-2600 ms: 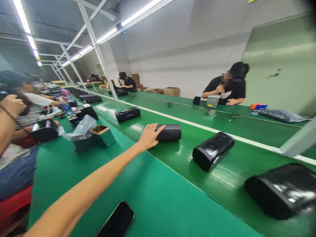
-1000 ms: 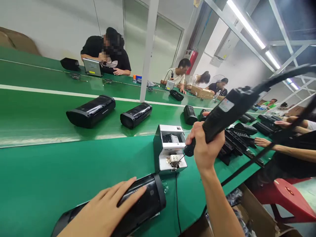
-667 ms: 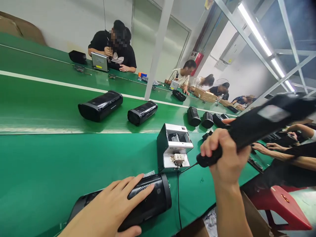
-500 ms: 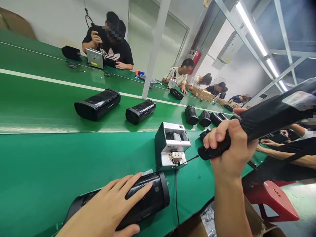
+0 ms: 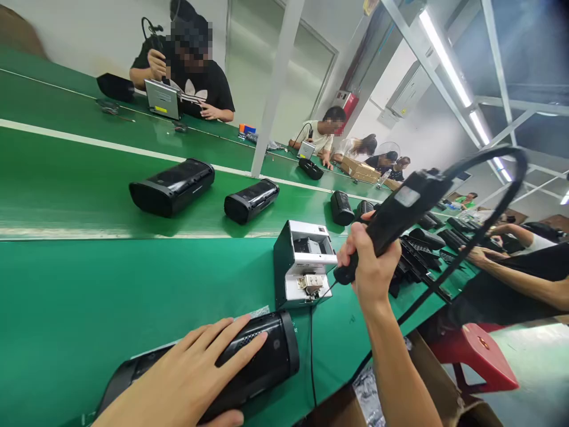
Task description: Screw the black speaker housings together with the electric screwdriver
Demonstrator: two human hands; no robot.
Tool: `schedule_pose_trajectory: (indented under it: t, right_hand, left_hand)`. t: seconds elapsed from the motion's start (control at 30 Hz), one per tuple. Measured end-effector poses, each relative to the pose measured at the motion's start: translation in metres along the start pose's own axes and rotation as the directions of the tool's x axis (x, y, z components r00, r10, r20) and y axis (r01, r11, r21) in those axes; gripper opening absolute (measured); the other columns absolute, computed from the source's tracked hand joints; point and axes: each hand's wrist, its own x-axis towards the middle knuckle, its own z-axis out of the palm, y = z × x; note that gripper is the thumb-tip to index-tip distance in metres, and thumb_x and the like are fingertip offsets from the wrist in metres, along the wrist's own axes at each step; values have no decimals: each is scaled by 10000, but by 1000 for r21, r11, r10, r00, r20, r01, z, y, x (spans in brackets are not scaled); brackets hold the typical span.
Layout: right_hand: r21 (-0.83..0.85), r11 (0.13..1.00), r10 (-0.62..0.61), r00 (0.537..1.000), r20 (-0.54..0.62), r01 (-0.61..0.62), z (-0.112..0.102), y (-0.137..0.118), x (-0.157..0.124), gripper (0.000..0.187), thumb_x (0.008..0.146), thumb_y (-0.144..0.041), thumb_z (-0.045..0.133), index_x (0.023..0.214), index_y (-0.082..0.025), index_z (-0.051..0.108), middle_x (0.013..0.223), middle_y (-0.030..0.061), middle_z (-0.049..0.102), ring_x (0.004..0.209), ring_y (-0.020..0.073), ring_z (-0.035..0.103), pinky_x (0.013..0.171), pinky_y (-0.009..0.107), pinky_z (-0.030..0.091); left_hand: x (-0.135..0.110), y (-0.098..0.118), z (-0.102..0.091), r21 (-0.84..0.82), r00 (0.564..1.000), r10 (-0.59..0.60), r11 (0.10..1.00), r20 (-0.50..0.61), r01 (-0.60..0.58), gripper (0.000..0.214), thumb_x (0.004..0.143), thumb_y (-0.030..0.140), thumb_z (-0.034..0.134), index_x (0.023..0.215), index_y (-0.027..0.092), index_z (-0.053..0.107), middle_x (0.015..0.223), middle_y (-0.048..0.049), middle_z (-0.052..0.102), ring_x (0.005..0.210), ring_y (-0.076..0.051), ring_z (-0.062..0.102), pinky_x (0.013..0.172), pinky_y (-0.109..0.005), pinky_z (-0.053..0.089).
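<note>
My right hand (image 5: pixel 371 255) is closed around a black electric screwdriver (image 5: pixel 400 204), tilted with its cable end up and to the right. Its thin bit points down-left to the pickup block of a white-and-black screw feeder (image 5: pixel 288 279); whether a screw sits on the tip is too small to tell. Across a black speaker (image 5: pixel 278 350) at the bottom lies my left hand (image 5: pixel 191 373), fingers spread over the top and thumb on the near side, holding it against the green table (image 5: pixel 213 284). The hand and forearm hide much of the speaker's middle.
Two black speakers (image 5: pixel 173 187) lie on the belt beyond, with several more to the right. The screwdriver's cable (image 5: pixel 471 249) loops at right. Co-workers sit across the table; another person's arms (image 5: pixel 511 267) are at right. A red stool (image 5: pixel 480 356) and cardboard box (image 5: pixel 431 373) stand below.
My right hand has moved left and the screwdriver has swung away from the camera, its bit closer in at the feeder. My left hand stays on the speaker. The view has shifted slightly.
</note>
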Motion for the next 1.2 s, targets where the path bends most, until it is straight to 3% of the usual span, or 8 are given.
schedule_pose_trajectory:
  t: [0.1,0.17,0.33,0.47,0.73,0.9,1.03,1.2]
  right_hand:
    - [26,999,35,999,35,-36,-2,-20,-7,285,1035,-335,939,1152,-235,700,685,-91,602,430,126,535,410,221,496]
    - [81,997,-9,1000,19,7,3,-39,-10,252,1068,-332,905,1173,-255,690,684,-106,582,441,108,512,438,206,520]
    - [274,961,-69,993,94,41,34,-69,-10,215,1104,-284,863,1250,-269,705,689,-108,589,429,103,485,443,210,531]
    - [242,970,-44,984,170,1,50,-61,-10,258,1104,-311,897,1273,-276,704,704,-102,611,446,119,546,447,228,527]
    - [196,981,-29,985,171,-5,48,-54,-8,268,1091,-251,857,1289,-271,676,710,-112,595,451,116,550,456,225,529]
    - [206,978,-1,984,178,-36,49,-54,-9,210,1099,-241,849,1239,-281,697,710,-109,612,455,115,561,458,218,533]
    - [218,975,-9,979,206,-36,51,-35,-24,193,1123,-228,812,1271,-299,710,736,-105,604,472,109,547,472,216,525]
    - [103,994,18,974,226,-42,50,-6,-58,240,1139,-272,803,1280,-305,611,727,-116,563,498,112,499,518,231,499]
  left_hand:
    - [0,3,-1,4,999,26,1000,-27,-25,1231,888,335,926,1896,545,252,1876,20,507,1532,-454,727,1122,-604,749]
    - [4,6,-9,31,997,54,998,-54,-52,1270,853,341,971,1897,527,272,1841,13,548,1467,-458,773,1055,-606,780]
    - [15,10,-30,90,988,102,992,-113,-92,1259,762,345,1050,1856,465,437,1760,-10,629,1345,-446,844,941,-559,820]
    - [18,11,-33,101,992,119,988,-49,-113,1183,761,395,1073,1814,423,532,1755,-36,623,1342,-457,842,949,-556,816]
    - [20,14,-44,81,994,79,993,70,-84,1100,817,361,1048,1800,401,556,1772,-71,568,1396,-495,798,999,-630,778]
    - [20,12,-40,53,991,46,997,122,-52,1058,870,385,1007,1808,454,522,1787,-57,540,1443,-496,764,1046,-639,747]
    - [24,14,-41,-11,977,-5,1000,212,7,1047,898,351,976,1811,506,487,1818,-37,498,1522,-498,701,1128,-683,695]
    - [25,13,-39,-78,964,-24,996,266,47,1083,897,296,938,1826,535,435,1826,-28,512,1542,-497,694,1152,-688,698]
